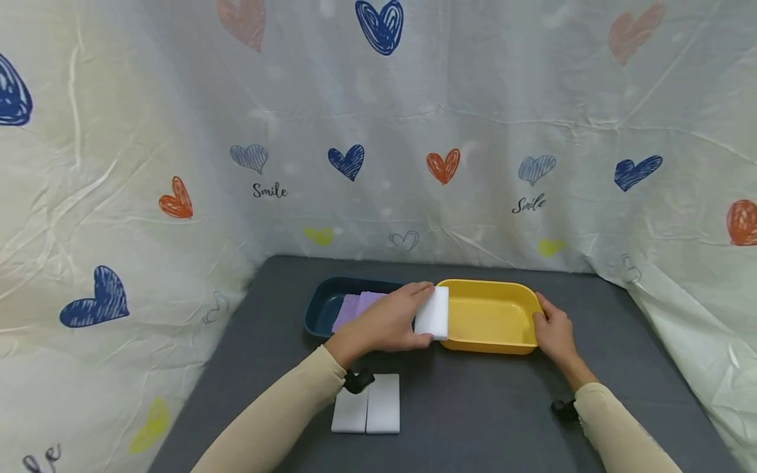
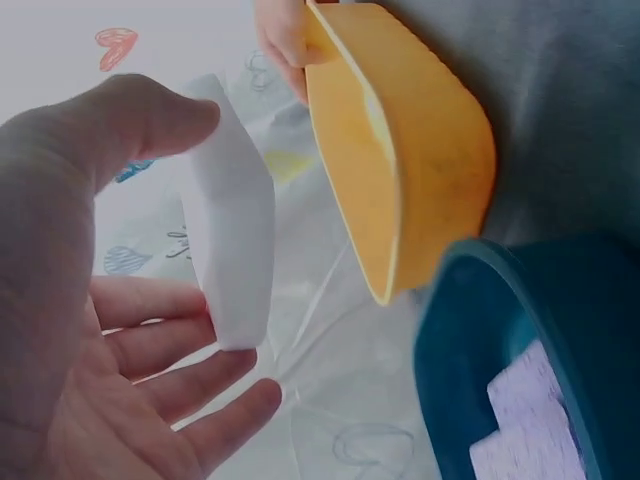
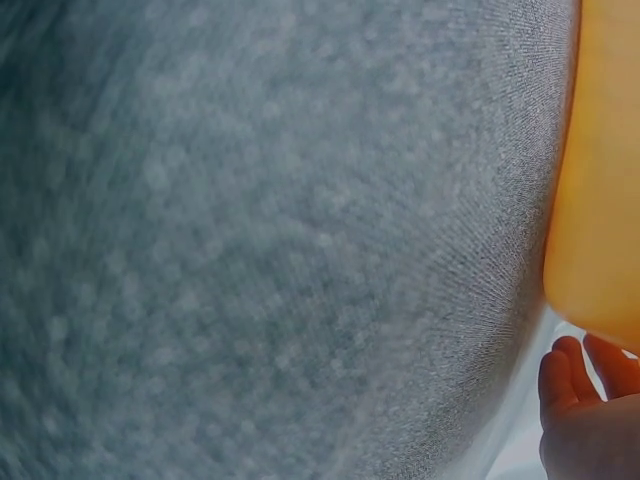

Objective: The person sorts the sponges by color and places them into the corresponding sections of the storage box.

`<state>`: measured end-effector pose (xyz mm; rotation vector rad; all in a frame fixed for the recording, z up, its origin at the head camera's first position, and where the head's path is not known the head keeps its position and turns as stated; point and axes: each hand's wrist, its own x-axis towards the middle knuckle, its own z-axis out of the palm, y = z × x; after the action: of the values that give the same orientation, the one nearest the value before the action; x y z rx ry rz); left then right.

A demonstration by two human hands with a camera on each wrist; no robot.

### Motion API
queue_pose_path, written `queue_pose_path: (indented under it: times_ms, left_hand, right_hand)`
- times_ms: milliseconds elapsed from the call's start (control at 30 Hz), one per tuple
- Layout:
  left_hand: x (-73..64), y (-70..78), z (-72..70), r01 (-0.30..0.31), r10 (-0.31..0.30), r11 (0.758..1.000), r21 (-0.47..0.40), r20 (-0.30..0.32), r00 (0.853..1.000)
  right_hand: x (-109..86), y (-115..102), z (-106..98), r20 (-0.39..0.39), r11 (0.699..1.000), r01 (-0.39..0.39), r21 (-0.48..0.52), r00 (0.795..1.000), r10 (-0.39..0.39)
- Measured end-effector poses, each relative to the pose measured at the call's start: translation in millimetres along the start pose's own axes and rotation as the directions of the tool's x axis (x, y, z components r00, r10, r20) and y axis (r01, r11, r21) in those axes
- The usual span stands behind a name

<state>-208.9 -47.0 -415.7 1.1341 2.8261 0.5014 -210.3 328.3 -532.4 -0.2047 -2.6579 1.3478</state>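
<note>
My left hand (image 1: 387,322) pinches a white sponge block (image 1: 433,314) between thumb and fingertips, above the left end of a yellow tray (image 1: 491,312). In the left wrist view the sponge block (image 2: 230,215) stands on edge between the thumb and the fingers. My right hand (image 1: 554,332) grips the tray's right end at the rim. Left of the tray is a dark blue tray (image 1: 318,318) with purple sponges (image 1: 347,311) inside, partly hidden behind my left hand. The right wrist view has the yellow wall (image 3: 605,200) beside the fingers (image 3: 556,385).
Two more white blocks (image 1: 383,404) lie side by side on the grey tabletop (image 1: 473,420), near my left forearm. Behind the table hangs a white curtain (image 1: 378,217) printed with hearts, and it also runs down both sides.
</note>
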Motion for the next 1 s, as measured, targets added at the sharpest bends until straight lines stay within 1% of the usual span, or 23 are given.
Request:
queue_pose_path:
  times_ms: [133, 233, 400, 567, 800, 1000]
  left_hand:
    - [18.1, 6.5, 8.0, 0.001, 0.000, 1.000, 0.010, -0.018, 1.000]
    - [29.3, 9.1, 14.4, 0.007, -0.006, 1.000, 0.021, -0.018, 1.000]
    - [45.8, 12.0, 25.9, 0.015, -0.015, 0.999, 0.035, 0.005, 1.000]
    - [61.1, 14.2, 38.2, 0.009, -0.009, 1.000, 0.016, 0.022, 1.000]
    - [80.7, 19.2, 52.4, 0.009, -0.011, 0.999, 0.030, 0.051, 0.999]
    - [98.7, 25.7, 64.9, 0.028, -0.029, 1.000, 0.012, 0.075, 0.997]
  right_hand:
    - [-0.7, 0, 0, 0.000, 1.000, 0.003, 0.002, 1.000, -0.003]
    - [0.0, 0, 1, 0.002, 1.000, 0.012, -0.001, 1.000, -0.012]
    - [0.2, -1, 1, -0.002, 1.000, 0.022, -0.008, 1.000, -0.022]
    - [0.1, 0, 0, -0.010, 1.000, 0.014, -0.004, 1.000, -0.014]
    - [1.2, 1, 1, 0.005, 1.000, -0.001, -0.004, 1.000, 0.001]
    - [1.6, 2, 2, -0.007, 1.000, -0.004, -0.018, 1.000, 0.003]
